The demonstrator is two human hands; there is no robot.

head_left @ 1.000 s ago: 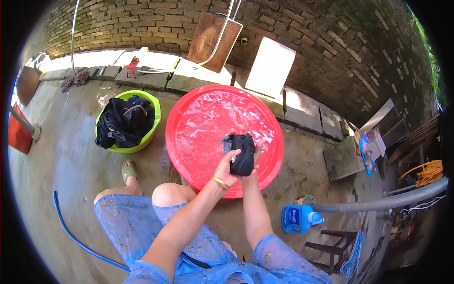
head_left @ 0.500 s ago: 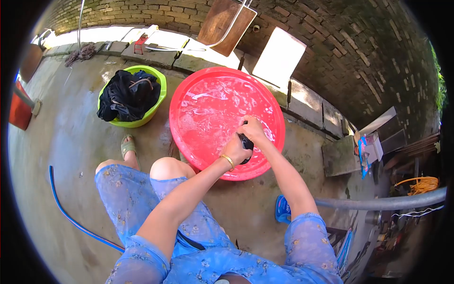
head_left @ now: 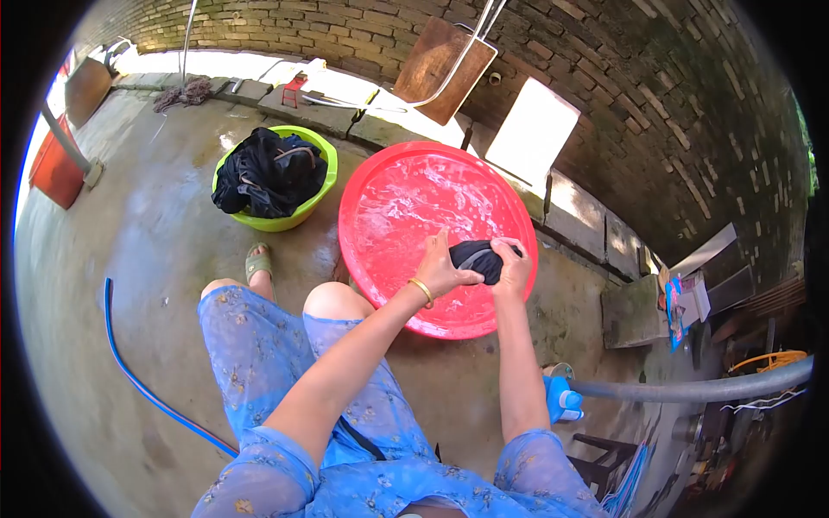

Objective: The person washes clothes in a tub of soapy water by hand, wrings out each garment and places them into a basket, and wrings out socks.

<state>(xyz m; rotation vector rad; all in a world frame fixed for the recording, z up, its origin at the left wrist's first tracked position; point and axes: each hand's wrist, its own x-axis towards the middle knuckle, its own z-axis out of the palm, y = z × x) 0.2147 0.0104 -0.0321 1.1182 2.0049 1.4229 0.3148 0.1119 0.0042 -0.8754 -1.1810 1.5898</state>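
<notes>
A bunched black cloth [head_left: 480, 257] with a grey band is held above the soapy water on the right side of a big round red basin [head_left: 356, 186]. My right hand [head_left: 513, 269] is closed around the cloth's right end. At its left end is my left hand [head_left: 442, 268], a gold bangle at the wrist, with fingers stretched upward and thumb spread below the cloth. The left palm seems to touch the fabric, but its inner side is partly hidden. White suds streak the water.
Left of the basin stands a lime-green tub [head_left: 321, 192] heaped with dark clothes [head_left: 269, 173]. A blue bottle [head_left: 563, 401] and a grey pipe [head_left: 691, 390] are to my right. A blue hose [head_left: 155, 393] lies on the concrete at left. Boards lean against the brick wall behind.
My hands have come up from the water and moved apart, and the black cloth now spans between them. My left fingers have spread. The whole view has shifted, moving the basin rightward in frame.
</notes>
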